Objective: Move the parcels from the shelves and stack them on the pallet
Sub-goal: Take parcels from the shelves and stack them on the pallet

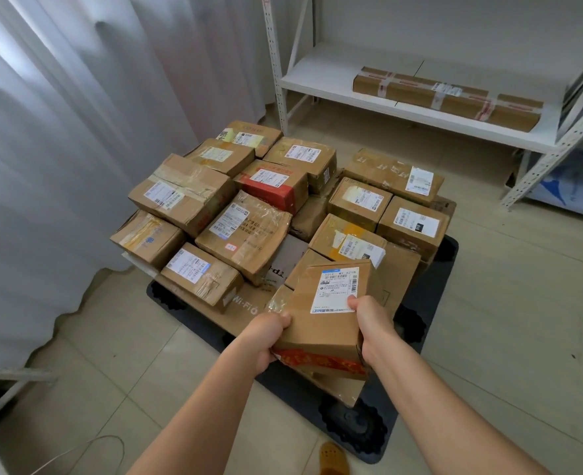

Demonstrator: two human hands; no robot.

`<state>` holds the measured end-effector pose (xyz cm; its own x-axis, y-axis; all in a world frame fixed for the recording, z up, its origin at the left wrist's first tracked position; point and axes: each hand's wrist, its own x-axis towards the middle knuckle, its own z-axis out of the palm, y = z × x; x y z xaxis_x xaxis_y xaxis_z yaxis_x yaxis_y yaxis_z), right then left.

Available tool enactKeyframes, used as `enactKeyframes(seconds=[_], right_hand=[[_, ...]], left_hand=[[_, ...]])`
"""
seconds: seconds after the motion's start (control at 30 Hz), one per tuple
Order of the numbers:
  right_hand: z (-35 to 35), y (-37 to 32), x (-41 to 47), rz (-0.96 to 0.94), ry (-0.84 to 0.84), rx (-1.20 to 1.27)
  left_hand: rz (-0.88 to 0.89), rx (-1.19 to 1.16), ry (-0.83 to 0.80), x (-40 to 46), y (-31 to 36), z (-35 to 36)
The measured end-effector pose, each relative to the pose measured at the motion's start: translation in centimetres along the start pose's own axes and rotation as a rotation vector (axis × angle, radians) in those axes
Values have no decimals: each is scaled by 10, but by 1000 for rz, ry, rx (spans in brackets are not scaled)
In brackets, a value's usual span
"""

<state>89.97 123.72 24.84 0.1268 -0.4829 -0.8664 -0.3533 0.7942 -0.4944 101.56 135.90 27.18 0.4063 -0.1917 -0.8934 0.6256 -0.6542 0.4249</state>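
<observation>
I hold a brown cardboard parcel (324, 323) with a white label and red tape along its near edge, over the near side of the pallet. My left hand (266, 337) grips its left side. On the opposite side my right hand (372, 327) grips it, thumb on the label. The black pallet (430, 320) lies on the floor, loaded with several taped cardboard parcels (245, 231). A long flat parcel (447, 97) remains on the white shelf (317, 73) at the back right.
White curtains (60, 149) hang along the left. The metal shelf frame (554, 156) stands at the right, with blue-and-white packages (564, 190) beneath it. A yellow slipper (332, 459) shows at the bottom, a thin cable (87, 447) on the tiled floor.
</observation>
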Motion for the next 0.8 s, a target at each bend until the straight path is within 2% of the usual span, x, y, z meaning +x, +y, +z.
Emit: enactKeyframes(seconds=[0.17, 0.47, 0.67, 0.8], right_hand=[[-13, 0, -2, -14, 70, -11], [-45, 19, 10, 15, 213, 116], [-80, 25, 20, 6, 435, 236], [-88, 26, 23, -20, 410, 252]], left_hand=[[-5, 27, -36, 1, -2, 11], [-9, 95, -107, 22, -13, 44], [3, 136, -165, 32, -17, 64], [1, 140, -183, 40, -17, 64]])
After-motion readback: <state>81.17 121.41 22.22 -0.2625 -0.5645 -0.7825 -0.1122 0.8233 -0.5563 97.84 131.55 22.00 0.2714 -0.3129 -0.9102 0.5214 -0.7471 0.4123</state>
